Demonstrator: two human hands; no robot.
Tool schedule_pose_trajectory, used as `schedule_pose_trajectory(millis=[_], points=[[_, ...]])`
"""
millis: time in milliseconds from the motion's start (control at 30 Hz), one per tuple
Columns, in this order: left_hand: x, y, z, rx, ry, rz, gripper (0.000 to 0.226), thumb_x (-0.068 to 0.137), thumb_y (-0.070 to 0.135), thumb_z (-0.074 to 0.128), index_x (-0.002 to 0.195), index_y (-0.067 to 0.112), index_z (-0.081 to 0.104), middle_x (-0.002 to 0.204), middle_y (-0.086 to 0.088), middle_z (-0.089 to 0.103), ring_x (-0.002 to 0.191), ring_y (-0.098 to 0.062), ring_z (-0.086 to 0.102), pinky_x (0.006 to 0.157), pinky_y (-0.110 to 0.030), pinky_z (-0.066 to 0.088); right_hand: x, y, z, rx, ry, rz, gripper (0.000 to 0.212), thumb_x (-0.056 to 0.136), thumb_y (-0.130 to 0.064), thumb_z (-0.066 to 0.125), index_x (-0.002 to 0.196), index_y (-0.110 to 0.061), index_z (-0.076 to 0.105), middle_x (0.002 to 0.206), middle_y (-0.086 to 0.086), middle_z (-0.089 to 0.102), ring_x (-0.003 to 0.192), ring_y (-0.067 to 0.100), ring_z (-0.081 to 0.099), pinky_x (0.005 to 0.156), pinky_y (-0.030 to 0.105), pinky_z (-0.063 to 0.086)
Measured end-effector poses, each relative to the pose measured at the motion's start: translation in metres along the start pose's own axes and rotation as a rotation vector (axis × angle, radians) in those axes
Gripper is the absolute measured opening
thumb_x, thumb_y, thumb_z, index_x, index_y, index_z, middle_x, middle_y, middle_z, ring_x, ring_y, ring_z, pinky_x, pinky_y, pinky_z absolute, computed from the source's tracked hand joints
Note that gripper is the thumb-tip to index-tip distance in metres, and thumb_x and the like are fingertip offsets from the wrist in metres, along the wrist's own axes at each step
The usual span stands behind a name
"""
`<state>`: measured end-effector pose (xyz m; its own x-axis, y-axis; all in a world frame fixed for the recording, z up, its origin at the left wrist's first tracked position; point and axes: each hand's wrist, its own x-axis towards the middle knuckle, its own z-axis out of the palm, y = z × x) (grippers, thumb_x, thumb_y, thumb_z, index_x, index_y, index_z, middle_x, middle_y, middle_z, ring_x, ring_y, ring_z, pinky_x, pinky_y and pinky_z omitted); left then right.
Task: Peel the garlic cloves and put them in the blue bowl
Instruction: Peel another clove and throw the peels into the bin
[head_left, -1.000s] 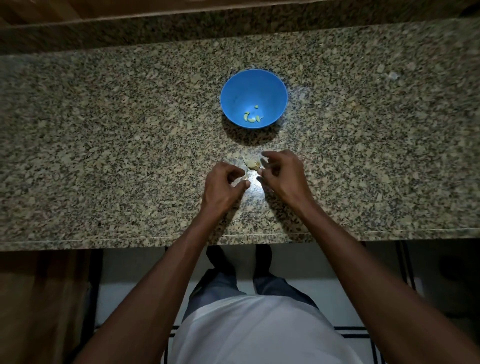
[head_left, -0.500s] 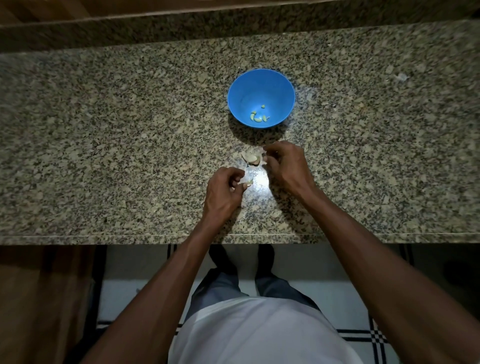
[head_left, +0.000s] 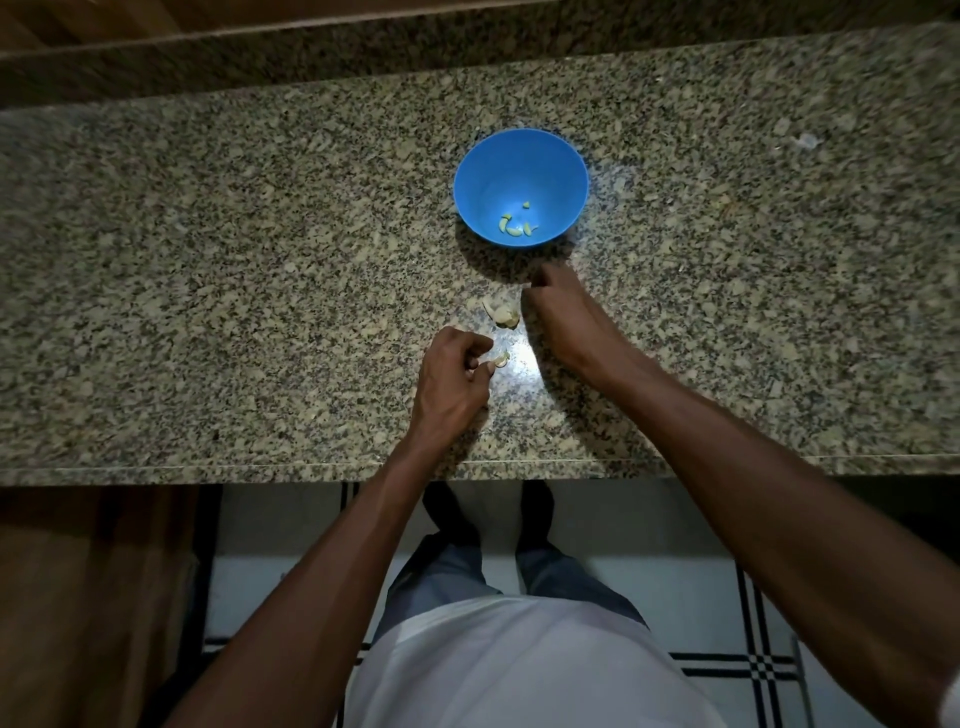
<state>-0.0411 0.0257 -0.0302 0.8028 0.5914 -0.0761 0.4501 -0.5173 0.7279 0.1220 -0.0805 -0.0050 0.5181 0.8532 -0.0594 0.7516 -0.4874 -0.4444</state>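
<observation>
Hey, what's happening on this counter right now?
A person is peeling garlic on a granite counter. The left hand pinches a small clove piece; the right hand reaches toward the blue bowl, which holds a few peeled cloves. A small pile of garlic and skins lies between the hands.

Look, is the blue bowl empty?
No, the blue bowl has a few pale peeled garlic cloves lying at its bottom.

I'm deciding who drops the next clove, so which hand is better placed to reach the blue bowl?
Probably the right hand: it lies just short of the round blue plastic bowl. The left hand sits nearer the counter's front edge, pinching a small pale garlic piece.
</observation>
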Motion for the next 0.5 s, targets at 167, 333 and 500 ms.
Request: schedule_pose_trajectory(millis=[167, 333, 500], points=[[-0.002, -0.001, 0.000, 0.024, 0.018, 0.010, 0.027, 0.096, 0.000, 0.061, 0.121, 0.006, 0.071, 0.114, -0.004, 0.060, 0.099, -0.011, 0.062, 0.091, -0.021, 0.055, -0.050, -0.015, 0.018, 0.064, -0.003, 0.063, 0.012, 0.098, -0.017, 0.049, 0.104, -0.008, 0.054, 0.105, 0.015, 0.053, 0.083, 0.027, 0.047, 0.067, 0.049, 0.041], [-0.010, 0.005, 0.007, 0.176, -0.036, 0.030, 0.047, 0.094, -0.007, 0.056, 0.139, 0.007, 0.059, 0.131, -0.006, 0.048, 0.125, -0.021, 0.040, 0.101, -0.029, 0.045, -0.060, -0.013, 0.017, 0.191, 0.033, 0.159, 0.019, 0.085, 0.016, 0.060, 0.090, -0.001, 0.068, 0.101, 0.011, 0.055, 0.087, 0.026, 0.055, 0.073, 0.049, 0.053], [-0.020, 0.009, 0.017, 0.231, -0.126, 0.140, 0.054, 0.087, -0.014, 0.056, 0.137, 0.008, 0.058, 0.132, -0.007, 0.047, 0.119, -0.018, 0.035, 0.095, -0.032, 0.045, -0.053, -0.006, 0.026, 0.167, 0.085, 0.212, 0.018, 0.088, 0.015, 0.059, 0.093, 0.000, 0.067, 0.103, 0.009, 0.051, 0.090, 0.028, 0.052, 0.068, 0.031, 0.051]])
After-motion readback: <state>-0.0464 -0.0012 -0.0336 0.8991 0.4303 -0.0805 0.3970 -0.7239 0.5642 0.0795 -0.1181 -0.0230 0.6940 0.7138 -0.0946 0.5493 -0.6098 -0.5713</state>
